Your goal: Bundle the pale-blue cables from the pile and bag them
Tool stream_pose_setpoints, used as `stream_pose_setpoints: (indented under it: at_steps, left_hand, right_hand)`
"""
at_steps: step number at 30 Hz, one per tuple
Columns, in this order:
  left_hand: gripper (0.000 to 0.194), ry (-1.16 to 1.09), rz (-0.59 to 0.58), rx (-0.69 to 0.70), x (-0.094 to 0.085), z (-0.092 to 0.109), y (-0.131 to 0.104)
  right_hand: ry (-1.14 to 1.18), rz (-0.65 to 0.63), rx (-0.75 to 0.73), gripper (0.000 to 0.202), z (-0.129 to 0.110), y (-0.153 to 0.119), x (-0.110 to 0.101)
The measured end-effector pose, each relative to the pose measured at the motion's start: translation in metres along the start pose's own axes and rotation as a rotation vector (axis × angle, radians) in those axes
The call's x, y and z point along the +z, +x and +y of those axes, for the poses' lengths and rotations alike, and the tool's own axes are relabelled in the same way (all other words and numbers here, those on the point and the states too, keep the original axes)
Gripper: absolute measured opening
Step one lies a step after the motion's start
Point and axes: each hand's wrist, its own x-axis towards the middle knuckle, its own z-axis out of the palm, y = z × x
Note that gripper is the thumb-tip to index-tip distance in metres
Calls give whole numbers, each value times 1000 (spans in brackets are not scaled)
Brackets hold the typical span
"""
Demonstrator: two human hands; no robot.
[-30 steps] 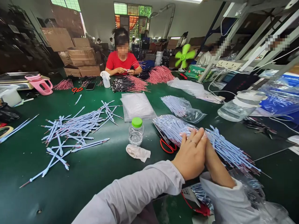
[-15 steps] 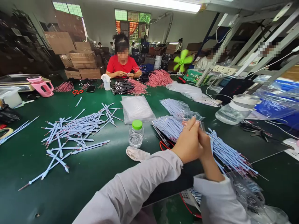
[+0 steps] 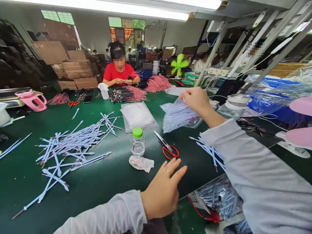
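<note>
My right hand (image 3: 197,101) is closed on the top of a clear plastic bag (image 3: 179,120) packed with blue-sleeved wires, at the back right of the table. My left hand (image 3: 162,191) hovers over the near part of the table, fingers spread, holding nothing. Just beyond its fingertips lie red-handled scissors (image 3: 170,148), blades slightly apart. More blue-sleeved wires (image 3: 209,149) lie beside my right sleeve, which partly hides them. A loose pile of similar wires (image 3: 75,139) spreads over the left of the table.
A green-lidded jar (image 3: 137,143) and a crumpled white cloth (image 3: 141,163) stand left of the scissors. Flat clear bags (image 3: 138,116) are stacked behind. Across the table a person in red (image 3: 120,73) handles wires. A basket (image 3: 198,203) of bagged wires sits below the table's edge.
My hands, together over the wires before, have parted. The right moved away and up onto the bag; the left came nearer and opened. The scissors are now uncovered, and fewer wires show at right.
</note>
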Motion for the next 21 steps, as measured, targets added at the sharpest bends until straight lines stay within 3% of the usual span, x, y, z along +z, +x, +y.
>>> stream_pose_setpoints:
  at_steps: [3,5,8,11,13,16,18,21]
  left_hand:
    - [68,24,-88,-51,9,-10,-29]
    - [64,55,-149,-67,17,-15,-40]
    - [56,119,-211,-36,27,-20,-48]
    - [61,178,-232,43,33,-24,-49]
    - [69,233,-230,73,35,-25,-49]
    - [66,313,-217,77,36,-26,-49]
    - [62,349,-222,89,36,-28,-48]
    - [58,396,-239,131,36,-30,-48]
  right_hand:
    - [-155,-39,-153,25,-26,6,-5]
    - [-255,-111,-248,25,-31,-2,6]
    - [-342,-248,-314,16,-24,-16,30]
    - [-376,-241,-299,19,-9,-15,30]
    - [-377,-180,-246,30,3,-9,10]
    - [-339,-93,-145,52,23,-15,-43]
    - [-262,39,-95,59,32,-37,-85]
    - [-184,263,17,64,40,-93,-148]
